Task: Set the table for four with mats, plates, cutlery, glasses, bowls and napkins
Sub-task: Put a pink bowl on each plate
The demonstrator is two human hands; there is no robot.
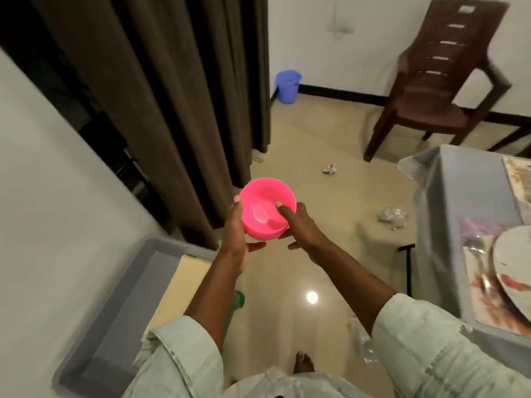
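Observation:
A stack of pink plastic bowls [265, 206] is held in mid-air over the floor, between both hands. My left hand [237, 234] cups its left side and underside. My right hand [300, 225] grips its right rim, thumb inside the top bowl. At the right edge stands the table [439, 202] under a grey cloth, with a patterned mat [485, 297], a white plate [514, 259] and cutlery [478, 254] beside the plate. A second mat [518, 176] lies further back.
A grey tray [120, 311] with a cream sheet sits at lower left by the white wall. Brown curtains [172, 96] hang ahead. A brown plastic chair [439, 79] stands behind the table. A blue bucket [287, 86] and crumpled wrappers [392, 216] lie on the tiled floor.

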